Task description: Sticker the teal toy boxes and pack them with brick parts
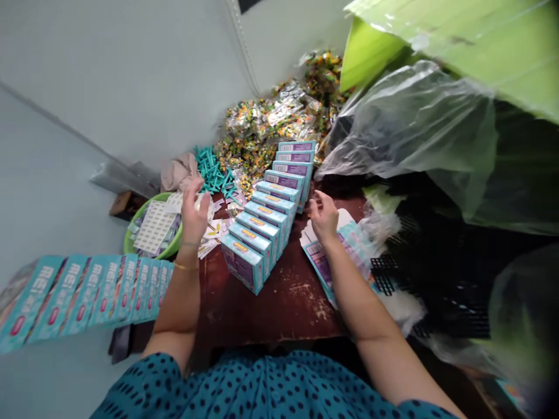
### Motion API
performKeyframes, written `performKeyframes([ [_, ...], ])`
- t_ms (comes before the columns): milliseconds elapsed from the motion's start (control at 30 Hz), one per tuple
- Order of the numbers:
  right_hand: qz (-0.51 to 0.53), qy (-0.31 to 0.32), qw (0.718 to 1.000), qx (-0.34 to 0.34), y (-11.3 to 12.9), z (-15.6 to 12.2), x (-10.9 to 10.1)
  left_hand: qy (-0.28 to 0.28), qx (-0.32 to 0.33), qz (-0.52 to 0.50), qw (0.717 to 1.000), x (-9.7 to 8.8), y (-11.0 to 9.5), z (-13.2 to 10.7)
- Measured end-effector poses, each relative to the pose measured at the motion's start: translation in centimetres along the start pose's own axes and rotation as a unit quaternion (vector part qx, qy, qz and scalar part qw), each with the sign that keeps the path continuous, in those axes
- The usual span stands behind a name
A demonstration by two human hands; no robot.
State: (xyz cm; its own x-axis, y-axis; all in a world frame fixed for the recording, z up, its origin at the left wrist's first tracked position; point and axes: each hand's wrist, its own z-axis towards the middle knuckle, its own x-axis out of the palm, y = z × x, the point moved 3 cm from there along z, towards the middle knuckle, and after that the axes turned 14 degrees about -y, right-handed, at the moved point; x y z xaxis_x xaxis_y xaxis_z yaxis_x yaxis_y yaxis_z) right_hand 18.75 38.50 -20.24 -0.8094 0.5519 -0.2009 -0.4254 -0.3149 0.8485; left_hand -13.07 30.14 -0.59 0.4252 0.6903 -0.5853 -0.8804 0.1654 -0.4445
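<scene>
A row of small teal and purple boxes point(244, 256) runs diagonally across the middle of the dark red table. My left hand point(194, 215) is raised left of the row, beside a green basket point(177, 241), its thumb and fingers apart. Over on the other side, my right hand point(324, 218) hovers close to the far boxes with bent fingers spread and nothing visible in them. Beneath my right wrist lies a stack of flat teal and purple cartons point(321, 265). White printed cards point(213, 230) lie near my left hand, and I see printed sheets point(155, 227) inside the basket.
Clear bags of small colourful pieces point(266, 119) are heaped at the back beside a pile of teal sticks point(212, 169). More teal boxes point(96, 291) line the left side. Plastic sheeting point(419, 122) and a green panel point(471, 46) crowd the right, above black crates point(463, 291).
</scene>
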Motion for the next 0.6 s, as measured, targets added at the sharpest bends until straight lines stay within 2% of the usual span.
performKeyframes([
  [33,0.007,0.009,0.999,-0.040,1.1,0.0,-0.1,-0.008,-0.001,0.022,1.000,-1.8,0.4,-2.7],
  [100,0.017,0.065,0.989,-0.134,3.5,-0.4,0.2,0.019,0.009,0.058,0.998,-3.5,0.9,-8.7],
  [167,0.003,0.124,0.973,-0.193,5.3,-0.9,1.0,0.101,0.018,0.086,0.991,-3.0,1.3,-14.7],
  [200,-0.012,0.137,0.970,-0.202,5.7,-1.0,1.4,0.144,0.020,0.094,0.985,-2.4,1.4,-17.3],
  [300,-0.054,0.133,0.971,-0.191,5.5,-1.1,2.7,0.204,-0.008,0.102,0.974,-0.4,2.0,-22.4],
  [367,-0.061,0.133,0.971,-0.190,4.7,-1.1,3.0,0.207,-0.023,0.089,0.974,0.4,2.4,-23.5],
  [433,-0.062,0.125,0.971,-0.192,4.1,-0.9,2.6,0.188,-0.039,0.067,0.979,0.6,3.0,-22.7],
  [500,-0.052,0.101,0.975,-0.192,4.1,-0.4,1.6,0.119,-0.097,0.053,0.987,0.2,4.4,-20.0],
  [533,-0.045,0.085,0.977,-0.189,4.4,-0.2,1.0,0.063,-0.145,0.054,0.986,-0.3,5.4,-18.2],
  [567,-0.037,0.071,0.980,-0.184,4.8,0.1,0.4,0.002,-0.204,0.058,0.977,-0.8,6.6,-16.2],
  [600,-0.029,0.059,0.982,-0.178,5.4,0.2,-0.2,-0.030,-0.252,0.050,0.966,-1.1,7.6,-14.2],
])
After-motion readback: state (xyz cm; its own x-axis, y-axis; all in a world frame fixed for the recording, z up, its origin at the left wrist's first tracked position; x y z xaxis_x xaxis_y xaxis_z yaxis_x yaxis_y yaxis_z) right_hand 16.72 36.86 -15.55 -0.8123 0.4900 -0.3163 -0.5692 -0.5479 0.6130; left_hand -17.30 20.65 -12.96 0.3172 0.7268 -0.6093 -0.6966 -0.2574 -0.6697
